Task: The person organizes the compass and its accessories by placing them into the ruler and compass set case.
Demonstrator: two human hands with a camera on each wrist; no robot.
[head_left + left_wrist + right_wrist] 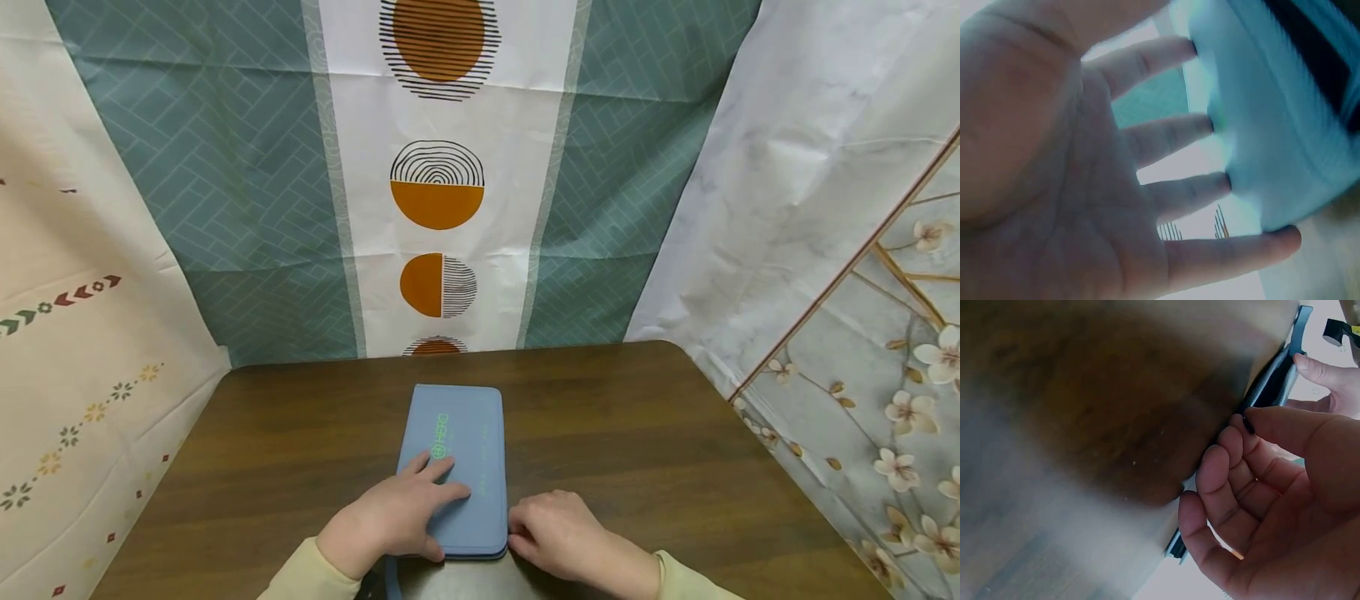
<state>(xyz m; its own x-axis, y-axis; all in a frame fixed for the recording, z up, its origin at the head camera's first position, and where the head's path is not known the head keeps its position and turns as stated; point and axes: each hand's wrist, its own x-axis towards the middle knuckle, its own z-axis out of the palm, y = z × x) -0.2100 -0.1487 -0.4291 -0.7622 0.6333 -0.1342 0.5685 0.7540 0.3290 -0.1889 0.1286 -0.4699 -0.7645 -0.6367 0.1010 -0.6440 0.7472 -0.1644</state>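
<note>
A flat blue zip-up case (476, 433) with green lettering lies lengthwise on the wooden table. My left hand (405, 508) rests on its near left part, fingers spread; the left wrist view shows the fingertips touching the blue cover (1260, 137). At the case's near right corner, my right hand (558, 533) has its fingers curled. Close up in the right wrist view, thumb and forefinger pinch a small black tab, apparently the zipper pull (1248, 425). A dark gap runs along the near edge of the case. What lies inside is hidden.
The brown wooden table (300, 433) extends around the case. A blue strap (393, 579) hangs off the case's near left corner. Patterned curtains (442, 292) stand behind the table and along both sides.
</note>
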